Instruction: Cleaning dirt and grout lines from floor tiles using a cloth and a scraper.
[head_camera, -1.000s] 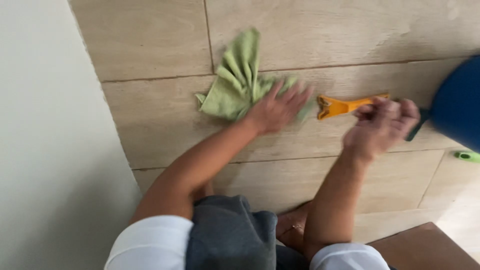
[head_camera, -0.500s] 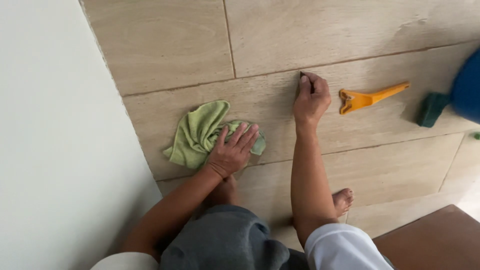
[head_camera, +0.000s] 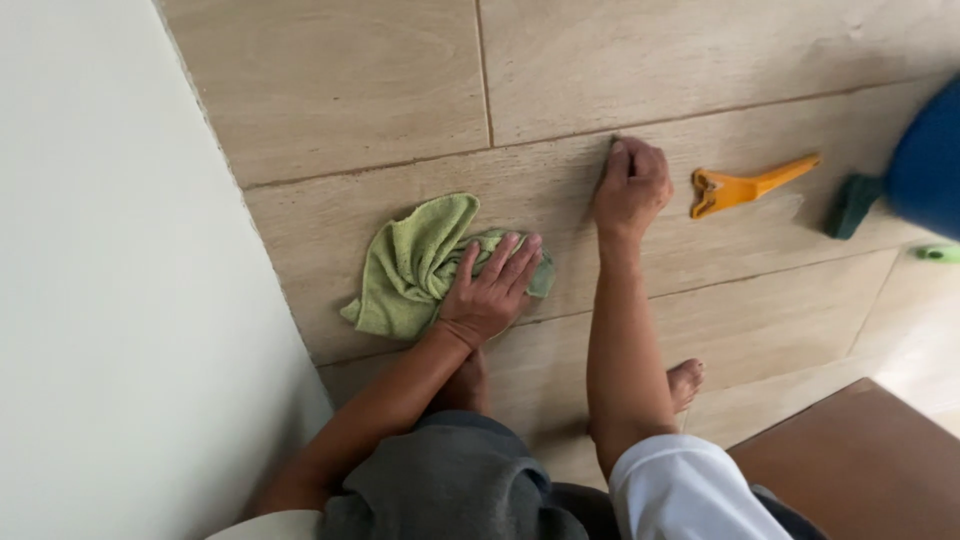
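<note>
Left hand: the left hand (head_camera: 490, 295) lies flat, fingers spread, pressing down on a crumpled green microfibre cloth (head_camera: 415, 265); it grips nothing, the palm simply pins the cloth to the floor, the way one holds a cloth to wipe.
Right hand: the right hand (head_camera: 630, 185) is curled, fingertips pushed against the tile close to a grout line (head_camera: 540, 140); whether something small is pinched there, I cannot tell.
Cloth position: on the wood-look tile floor (head_camera: 350, 90), near the white wall (head_camera: 110, 300), left of the right hand and well apart from it.
Scraper: an orange plastic scraper (head_camera: 745, 187) lies loose on the floor just right of the right hand, untouched.
Other things: a dark green block (head_camera: 852, 205) beside a blue rounded object (head_camera: 930, 165) at the right edge; a brown board (head_camera: 860, 460) at lower right; 1 bare foot (head_camera: 685, 382) behind the right forearm.
Change from 0.5 s ago: little; both hands and the cloth sit in nearly the same places.
Change from 1 s ago: the cloth was higher up, next to the scraper, and the right hand was at the scraper's handle end.
</note>
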